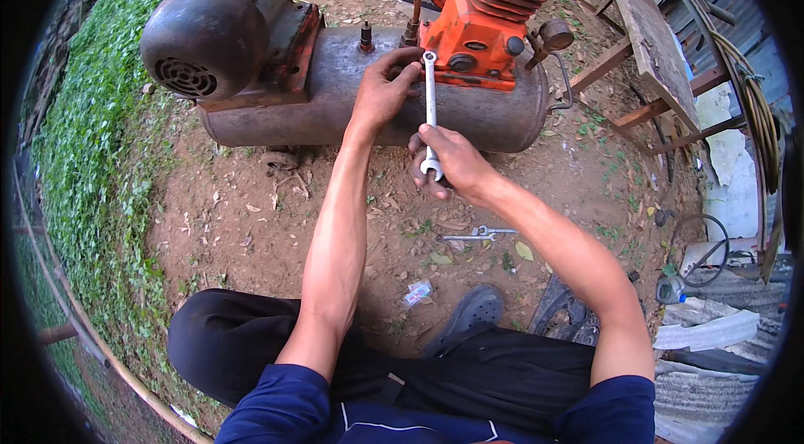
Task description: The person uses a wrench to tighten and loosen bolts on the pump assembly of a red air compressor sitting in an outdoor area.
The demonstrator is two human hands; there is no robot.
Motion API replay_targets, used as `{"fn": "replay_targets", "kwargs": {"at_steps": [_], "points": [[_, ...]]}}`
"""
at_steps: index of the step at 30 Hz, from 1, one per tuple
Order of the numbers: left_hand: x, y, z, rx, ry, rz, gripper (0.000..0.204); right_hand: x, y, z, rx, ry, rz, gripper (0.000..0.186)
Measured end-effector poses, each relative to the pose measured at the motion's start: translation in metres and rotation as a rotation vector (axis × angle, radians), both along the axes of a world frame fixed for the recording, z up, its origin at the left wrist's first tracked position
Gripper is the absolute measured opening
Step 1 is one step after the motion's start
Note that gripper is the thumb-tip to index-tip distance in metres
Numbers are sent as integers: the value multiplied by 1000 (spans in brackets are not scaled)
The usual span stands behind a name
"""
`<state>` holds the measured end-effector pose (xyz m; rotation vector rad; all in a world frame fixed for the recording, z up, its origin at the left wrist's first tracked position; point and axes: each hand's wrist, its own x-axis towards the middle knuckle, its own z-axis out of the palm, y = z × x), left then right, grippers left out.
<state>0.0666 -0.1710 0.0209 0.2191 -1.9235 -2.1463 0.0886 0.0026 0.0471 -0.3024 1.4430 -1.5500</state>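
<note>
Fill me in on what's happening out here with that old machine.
A person sits on bare dirt in front of a rusty air compressor tank lying on its side. The right hand holds a combination wrench by its lower end, its upper end set at the base of the orange pump head. The left hand rests on the tank beside that spot. Two more wrenches lie on the ground near the person's shoe.

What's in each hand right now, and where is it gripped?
The right hand grips a combination wrench near its lower ring end. The left hand holds nothing; it rests on the compressor tank.
</note>
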Motion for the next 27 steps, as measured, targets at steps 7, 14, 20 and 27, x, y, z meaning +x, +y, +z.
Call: {"fn": "replay_targets", "kwargs": {"at_steps": [7,14,20,27], "points": [[4,-3,-1,-11,-8,-2,30,-42,35,6,197,115,271,47],[3,1,-3,-11,34,2,29,-105,70,12,556,702,233,50],[4,-3,-4,16,4,2,29,-92,63,16,570,880,181,46],[2,0,-2,-15,17,32,30,-84,66,10,481,1025,4,54]]}}
